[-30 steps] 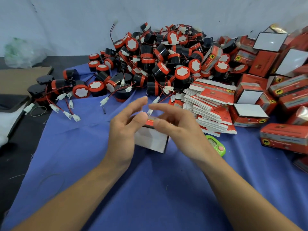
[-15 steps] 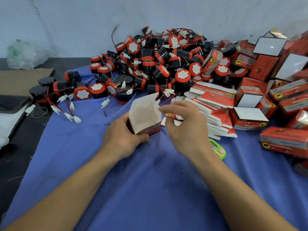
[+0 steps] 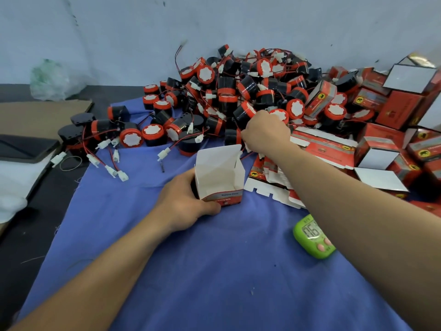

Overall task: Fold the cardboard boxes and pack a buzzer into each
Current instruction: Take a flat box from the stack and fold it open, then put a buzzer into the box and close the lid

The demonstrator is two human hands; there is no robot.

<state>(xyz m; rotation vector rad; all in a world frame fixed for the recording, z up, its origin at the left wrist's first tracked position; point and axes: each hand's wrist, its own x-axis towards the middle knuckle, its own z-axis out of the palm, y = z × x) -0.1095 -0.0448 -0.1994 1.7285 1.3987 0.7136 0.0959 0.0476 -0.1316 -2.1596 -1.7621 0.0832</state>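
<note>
An open red-and-white cardboard box (image 3: 219,173) stands upright on the blue cloth (image 3: 214,271), its top flaps up and its white inside showing. My left hand (image 3: 181,201) grips its left side and lower front. My right hand (image 3: 265,132) is stretched out to the front edge of the buzzer pile (image 3: 238,91), fingers curled around a black-and-red buzzer (image 3: 278,115) whose white face peeks out above the knuckles. The fingertips are hidden. The pile is a tangle of round buzzers with red wires and white connectors.
Flat unfolded boxes (image 3: 322,146) lie stacked right of the open box. Folded red boxes (image 3: 405,108) are heaped at the far right. A green timer (image 3: 312,235) lies under my right forearm. A brown cardboard sheet (image 3: 35,113) and a plastic bag (image 3: 52,80) sit at the left.
The box went from being folded between both hands to standing open in my left hand. My right hand left it and reached forward into the buzzer pile.
</note>
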